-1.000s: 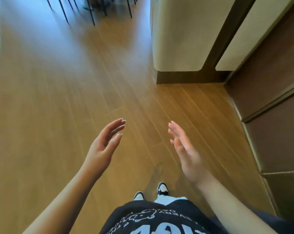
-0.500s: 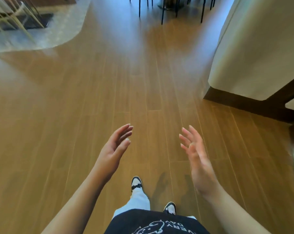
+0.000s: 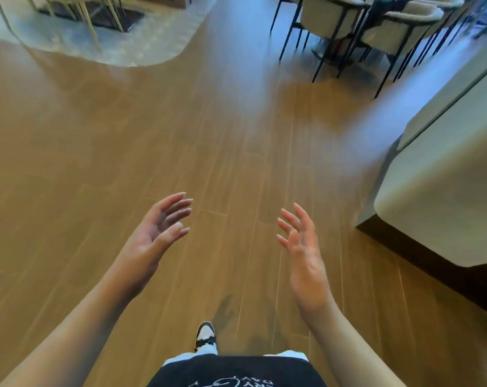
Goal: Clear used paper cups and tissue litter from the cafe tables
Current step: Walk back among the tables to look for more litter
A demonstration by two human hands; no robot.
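Both arms are held out over a wood-plank floor (image 3: 102,169), palms turned toward each other and well apart. The left hand (image 3: 155,241) is seen with fingers spread and loosely bent, nothing held in it; the right hand (image 3: 303,255) is likewise spread and empty. One black-and-white shoe (image 3: 206,336) is planted on the planks below, above the hem of a black printed shirt (image 3: 236,372). Pale upholstered chairs (image 3: 390,32) on thin dark legs are grouped at upper right, a cream-fronted counter (image 3: 443,196) stands at right, and a pale curved floor patch (image 3: 141,48) lies at upper left. No paper cups or tissue litter can be made out in this view.
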